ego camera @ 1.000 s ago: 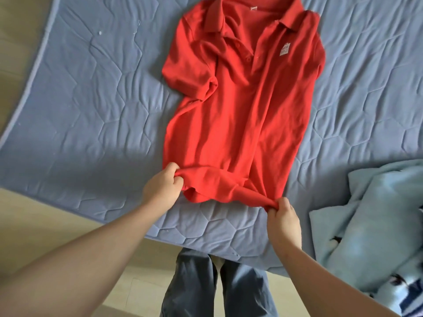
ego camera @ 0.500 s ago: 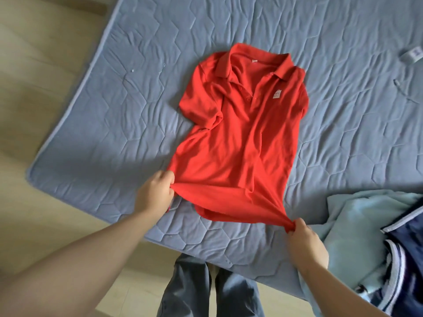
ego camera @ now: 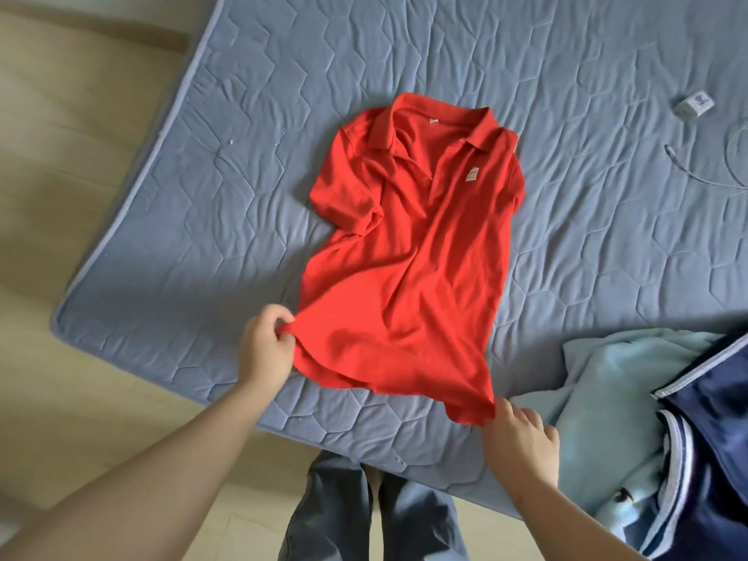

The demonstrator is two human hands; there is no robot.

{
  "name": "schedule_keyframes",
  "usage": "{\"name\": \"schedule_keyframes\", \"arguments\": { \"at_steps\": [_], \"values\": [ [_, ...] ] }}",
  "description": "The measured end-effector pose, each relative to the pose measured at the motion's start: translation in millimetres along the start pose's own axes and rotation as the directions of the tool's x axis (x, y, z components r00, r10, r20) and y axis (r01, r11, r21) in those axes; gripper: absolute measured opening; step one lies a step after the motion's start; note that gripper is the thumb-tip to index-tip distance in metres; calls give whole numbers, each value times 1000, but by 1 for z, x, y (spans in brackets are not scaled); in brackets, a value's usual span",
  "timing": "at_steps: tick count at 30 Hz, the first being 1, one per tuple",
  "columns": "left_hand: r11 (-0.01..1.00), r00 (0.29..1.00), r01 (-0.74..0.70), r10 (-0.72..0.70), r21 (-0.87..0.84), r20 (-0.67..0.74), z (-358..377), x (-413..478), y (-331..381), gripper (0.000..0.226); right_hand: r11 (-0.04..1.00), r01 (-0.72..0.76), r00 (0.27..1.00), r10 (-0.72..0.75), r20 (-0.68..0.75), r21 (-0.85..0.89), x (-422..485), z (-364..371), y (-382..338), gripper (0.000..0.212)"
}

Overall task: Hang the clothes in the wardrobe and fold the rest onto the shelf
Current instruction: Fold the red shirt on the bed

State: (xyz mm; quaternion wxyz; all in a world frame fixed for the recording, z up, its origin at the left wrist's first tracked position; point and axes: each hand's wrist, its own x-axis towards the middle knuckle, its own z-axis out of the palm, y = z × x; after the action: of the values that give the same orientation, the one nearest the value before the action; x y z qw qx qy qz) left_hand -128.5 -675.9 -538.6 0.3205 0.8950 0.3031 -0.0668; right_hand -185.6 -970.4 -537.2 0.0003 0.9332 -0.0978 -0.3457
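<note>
Nearest to us, grey trouser legs (ego camera: 336,512) stand on the pale wooden floor (ego camera: 81,196), right at the edge of a blue mattress (ego camera: 202,236). On the right a heap of clothes lies on that edge: a light blue fleecy piece (ego camera: 599,398) with a navy garment (ego camera: 720,439) trimmed in white on top of it. The heap lies just beside the right hand (ego camera: 522,443).

The red polo shirt (ego camera: 413,277) lies face up in the middle of the mattress, collar away from us and hem towards us. The left hand (ego camera: 265,350) has its grip pinched on the left hem corner, fingers curled round a fold of cloth. The right grip pinches the right hem corner, which is drawn out to a point. The left sleeve is bunched against the body, the collar lies open, and a small pale badge sits on the chest.

The shirt is a soft knit and creased. The mattress cover is quilted in wrinkled hexagons. Far right, a small white charger (ego camera: 694,106) and a thin cable (ego camera: 688,172) lie well apart from the shirt.
</note>
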Motion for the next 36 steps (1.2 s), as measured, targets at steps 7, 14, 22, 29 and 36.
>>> {"name": "schedule_keyframes", "arguments": {
  "at_steps": [7, 14, 22, 29, 36],
  "values": [
    [973, 959, -230, 231, -26, 162, 10, -18, 40, 27, 929, 180, 983, -181, -30, 324, 9, -6, -84, 57],
    [878, 838, -479, 456, 3, 298, 1, -23, 32, 33, 937, 224, 971, -191, -145, 267, 27, -6, -146, 36],
    [968, 990, -83, 108, 237, -94, -13, 7, -17, 52, 991, 134, 966, -124, -226, 29, 46, 4, -70, 20],
    [903, 886, 427, -427, -41, -178, -3, 28, -63, 30, 913, -255, 966, 251, 53, 318, 40, 16, -33, 25],
    [973, 963, 157, -188, 167, 193, 9, 22, -79, 21, 588, -546, 813, 543, 210, 597, 22, 33, 1, 19]
  ]
}}
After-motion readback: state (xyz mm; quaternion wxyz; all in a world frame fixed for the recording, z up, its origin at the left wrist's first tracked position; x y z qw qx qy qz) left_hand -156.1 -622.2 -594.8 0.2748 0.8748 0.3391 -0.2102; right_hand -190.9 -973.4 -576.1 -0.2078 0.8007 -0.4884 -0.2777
